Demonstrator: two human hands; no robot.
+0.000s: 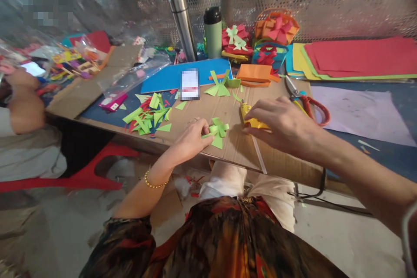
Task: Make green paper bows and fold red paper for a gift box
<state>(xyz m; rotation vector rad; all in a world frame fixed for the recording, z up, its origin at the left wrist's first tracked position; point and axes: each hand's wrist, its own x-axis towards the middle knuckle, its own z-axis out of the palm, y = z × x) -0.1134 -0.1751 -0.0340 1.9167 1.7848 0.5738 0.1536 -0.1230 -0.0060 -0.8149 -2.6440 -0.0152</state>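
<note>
My left hand (193, 138) pinches the edge of a light green paper bow (219, 130) at the front of the cardboard sheet. To its right, my right hand (276, 124) has its fingers closed over a yellow hot glue gun (246, 115) that lies on the cardboard. A clear glue stick (259, 155) shows below that hand, pointing toward the table's front edge. Behind the bow sits another green paper piece with spread strips (218, 84). Left of my left hand is a pile of green and red paper scraps (150, 115).
Scissors with orange handles (309, 106) lie just beyond my right hand. Stacked coloured paper (361, 58), an orange paper box (254, 73), a phone (190, 84), a steel flask (182, 17) and a green bottle (213, 34) stand farther back. Another person's arm (26, 100) is at the left.
</note>
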